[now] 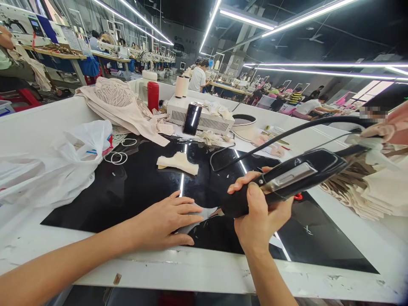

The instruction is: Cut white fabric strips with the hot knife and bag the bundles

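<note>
My right hand (pixel 259 219) is wrapped round a black corded hand tool (pixel 295 172) with a metal lever along its top. Its narrow metal tip points left and meets the edge of a thin pale-grey piece (pixel 208 212) on the glossy black sheet (pixel 127 191). Flat on that piece lies my left hand (pixel 164 221), fingers stretched out and the palm covering part of it. Beyond my hands, a small cream fabric piece (pixel 177 162) rests on the black sheet. The tool's exact kind is not clear to me.
At left, a white plastic bag (pixel 79 157) overlaps the black sheet, near beige lace garments (pixel 117 102). A phone (pixel 192 119) leans on a vented white box (pixel 212 119); a red flask (pixel 153 97) stands behind. The black cord (pixel 255 151) loops at right, near stacked cream fabric (pixel 366 191).
</note>
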`<state>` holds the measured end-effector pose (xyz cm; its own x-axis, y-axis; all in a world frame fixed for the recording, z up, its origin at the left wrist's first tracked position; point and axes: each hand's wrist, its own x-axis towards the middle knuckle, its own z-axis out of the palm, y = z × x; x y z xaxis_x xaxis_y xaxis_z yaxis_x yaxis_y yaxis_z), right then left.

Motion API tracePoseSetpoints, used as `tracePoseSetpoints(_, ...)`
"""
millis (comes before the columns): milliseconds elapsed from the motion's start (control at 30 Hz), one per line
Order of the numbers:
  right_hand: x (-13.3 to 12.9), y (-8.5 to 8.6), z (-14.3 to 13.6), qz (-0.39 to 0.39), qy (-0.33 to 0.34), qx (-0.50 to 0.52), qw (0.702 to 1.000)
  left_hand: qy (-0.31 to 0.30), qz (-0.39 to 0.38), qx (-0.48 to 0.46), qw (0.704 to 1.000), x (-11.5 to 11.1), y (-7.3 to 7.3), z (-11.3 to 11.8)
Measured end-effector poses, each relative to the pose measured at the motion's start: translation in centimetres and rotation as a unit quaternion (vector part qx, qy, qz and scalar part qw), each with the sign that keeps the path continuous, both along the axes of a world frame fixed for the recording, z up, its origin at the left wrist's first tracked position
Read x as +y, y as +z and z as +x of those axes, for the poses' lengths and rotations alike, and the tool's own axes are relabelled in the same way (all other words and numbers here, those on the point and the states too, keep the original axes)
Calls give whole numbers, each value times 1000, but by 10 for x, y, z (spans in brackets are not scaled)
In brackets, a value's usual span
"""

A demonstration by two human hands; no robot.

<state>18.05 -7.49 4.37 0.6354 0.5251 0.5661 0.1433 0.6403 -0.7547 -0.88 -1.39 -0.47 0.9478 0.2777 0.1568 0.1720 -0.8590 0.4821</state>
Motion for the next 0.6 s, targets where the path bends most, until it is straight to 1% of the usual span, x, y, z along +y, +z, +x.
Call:
tracePoseSetpoints(233, 1, 5, 12, 26, -45, 10, 999, 5, 10, -21, 1000, 0, -5, -1)
tracePoseSetpoints(400, 0, 2, 16, 26, -37, 6, 999, 5, 11, 1, 1000, 0, -3, -1)
tracePoseSetpoints(600, 0, 0, 14, 13, -34, 12, 999, 13, -3, -18, 1000, -1, -4, -2)
